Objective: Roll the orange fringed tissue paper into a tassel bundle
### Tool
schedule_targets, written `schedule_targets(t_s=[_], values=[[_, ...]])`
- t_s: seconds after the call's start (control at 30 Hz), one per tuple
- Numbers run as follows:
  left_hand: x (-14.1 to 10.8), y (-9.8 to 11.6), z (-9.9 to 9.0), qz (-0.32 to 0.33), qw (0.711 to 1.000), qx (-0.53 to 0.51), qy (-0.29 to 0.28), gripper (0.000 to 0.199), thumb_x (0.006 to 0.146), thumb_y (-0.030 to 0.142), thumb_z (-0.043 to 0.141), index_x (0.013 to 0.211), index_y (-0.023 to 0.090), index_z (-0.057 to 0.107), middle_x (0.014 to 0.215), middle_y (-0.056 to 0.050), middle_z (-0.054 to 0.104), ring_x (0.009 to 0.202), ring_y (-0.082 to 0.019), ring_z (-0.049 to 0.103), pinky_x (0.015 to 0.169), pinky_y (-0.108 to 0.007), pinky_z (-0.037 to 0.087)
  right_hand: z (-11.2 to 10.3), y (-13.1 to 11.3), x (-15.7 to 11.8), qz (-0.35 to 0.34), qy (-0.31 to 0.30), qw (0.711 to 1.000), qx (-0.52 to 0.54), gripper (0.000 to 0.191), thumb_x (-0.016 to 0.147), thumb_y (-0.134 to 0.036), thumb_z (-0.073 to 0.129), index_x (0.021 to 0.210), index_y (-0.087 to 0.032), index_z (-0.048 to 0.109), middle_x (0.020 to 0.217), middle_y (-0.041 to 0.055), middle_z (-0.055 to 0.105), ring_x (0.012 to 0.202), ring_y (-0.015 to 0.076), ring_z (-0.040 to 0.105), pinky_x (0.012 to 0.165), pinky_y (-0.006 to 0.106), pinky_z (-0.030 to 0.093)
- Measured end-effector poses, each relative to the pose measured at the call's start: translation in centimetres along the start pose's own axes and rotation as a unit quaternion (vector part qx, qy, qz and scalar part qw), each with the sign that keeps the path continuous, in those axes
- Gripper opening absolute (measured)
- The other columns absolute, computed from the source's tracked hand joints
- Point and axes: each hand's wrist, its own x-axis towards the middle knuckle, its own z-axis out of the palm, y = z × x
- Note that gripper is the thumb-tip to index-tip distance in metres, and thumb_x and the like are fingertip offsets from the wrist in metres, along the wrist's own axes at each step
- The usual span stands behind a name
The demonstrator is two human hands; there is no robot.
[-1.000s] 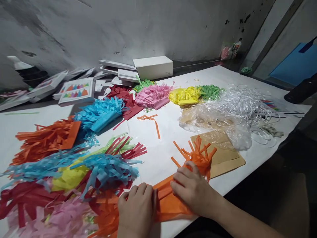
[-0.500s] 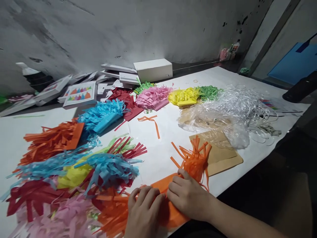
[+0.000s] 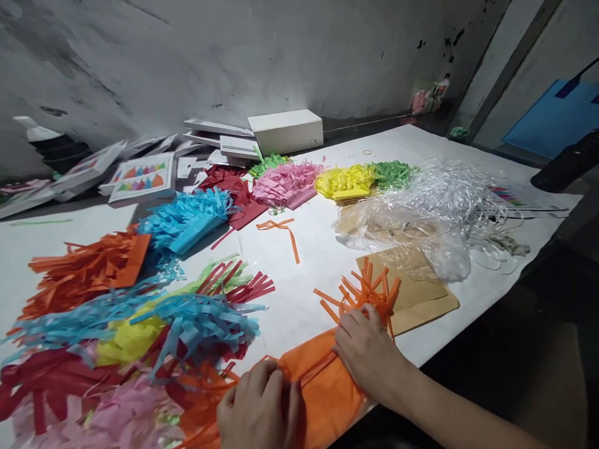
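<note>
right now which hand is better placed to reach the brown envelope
Probably the right hand: it rests on the orange paper, close to the brown envelope, while the left hand is farther away, towards the paper's other end.

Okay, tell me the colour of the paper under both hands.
The paper is orange; it shows best in the head view.

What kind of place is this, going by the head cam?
Probably a small craft workshop or packing spot: fringed tissue-paper bundles in several colors, flat boxes printed with tassels, and a heap of white string on a paper-covered table.
</note>
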Motion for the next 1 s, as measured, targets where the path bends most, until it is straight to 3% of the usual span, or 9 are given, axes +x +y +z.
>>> schedule_targets(t_s=[0.13, 0.27, 0.33, 0.53, 0.67, 0.8, 1.0], values=[[0.3, 0.0, 0.1, 0.001, 1.000, -0.023, 0.005, 0.020, 0.093, 0.017, 0.047, 0.083, 0.024, 0.063, 0.094, -0.004, 0.069, 0.088, -0.022, 0.065, 0.082, -0.041, 0.037, -0.8, 0.1, 0.3, 0.004, 0.046, 0.999, 0.010, 0.012, 0.091, -0.014, 0.067, 0.082, -0.018, 0.060, 0.087, 0.0042, 0.063, 0.087, 0.0232, 0.054, 0.103, 0.051, 0.031], [0.3, -0.7, 0.2, 0.072, 0.992, -0.095, 0.035, 0.027, 0.087, 0.006, 0.048, 0.091, 0.025, 0.067, 0.098, -0.004, 0.072, 0.095, -0.024, 0.062, 0.089, -0.042, 0.036, -1.3, -0.1, 0.3, -0.163, 0.042, 0.984, 0.057, 0.017, 0.094, -0.006, 0.056, 0.082, -0.018, 0.060, 0.083, 0.0015, 0.060, 0.086, 0.0199, 0.052, 0.108, 0.045, 0.028], [0.4, -0.8, 0.1, 0.098, 0.987, -0.122, 0.036, 0.031, 0.083, 0.003, 0.050, 0.091, 0.027, 0.068, 0.095, -0.002, 0.074, 0.094, -0.024, 0.062, 0.091, -0.042, 0.035, -1.2, -0.4, 0.3, -0.197, 0.026, 0.978, 0.058, 0.020, 0.096, -0.008, 0.055, 0.079, -0.017, 0.060, 0.078, 0.0007, 0.058, 0.080, 0.0191, 0.050, 0.104, 0.042, 0.032], [1.0, -0.6, -0.3, 0.123, 0.984, -0.122, 0.046, 0.029, 0.089, 0.003, 0.050, 0.088, 0.025, 0.069, 0.094, -0.002, 0.076, 0.092, -0.023, 0.062, 0.096, -0.042, 0.034, -0.6, -1.0, 0.7, -0.164, 0.017, 0.984, 0.075, 0.020, 0.096, -0.012, 0.058, 0.077, -0.018, 0.058, 0.077, 0.0005, 0.058, 0.075, 0.0184, 0.048, 0.091, 0.038, 0.036], [1.2, -0.8, 0.3, 0.150, 0.976, -0.154, 0.024, 0.017, 0.095, 0.014, 0.052, 0.094, 0.023, 0.066, 0.096, -0.001, 0.073, 0.091, -0.021, 0.060, 0.093, -0.041, 0.034, -0.3, -1.5, 1.0, -0.192, 0.007, 0.978, 0.086, 0.018, 0.099, -0.012, 0.055, 0.082, -0.017, 0.060, 0.080, 0.0006, 0.060, 0.077, 0.0188, 0.049, 0.089, 0.037, 0.038], [0.7, -0.9, 1.3, 0.133, 0.972, -0.187, 0.051, 0.029, 0.104, 0.022, 0.040, 0.091, 0.025, 0.065, 0.092, -0.001, 0.072, 0.087, -0.020, 0.058, 0.089, -0.041, 0.033, 0.0, -1.0, 0.8, -0.195, 0.028, 0.973, 0.123, 0.021, 0.100, -0.013, 0.056, 0.080, -0.016, 0.061, 0.077, 0.0005, 0.058, 0.076, 0.0175, 0.049, 0.083, 0.033, 0.040], [-0.2, -0.7, 1.5, 0.114, 0.970, -0.196, 0.086, 0.025, 0.104, 0.028, 0.046, 0.090, 0.025, 0.066, 0.091, -0.001, 0.073, 0.091, -0.020, 0.060, 0.096, -0.043, 0.034, -1.1, 0.0, -0.6, -0.160, 0.058, 0.975, 0.142, 0.016, 0.102, -0.013, 0.051, 0.096, -0.016, 0.066, 0.089, 0.0033, 0.064, 0.090, 0.0194, 0.053, 0.105, 0.040, 0.038]])
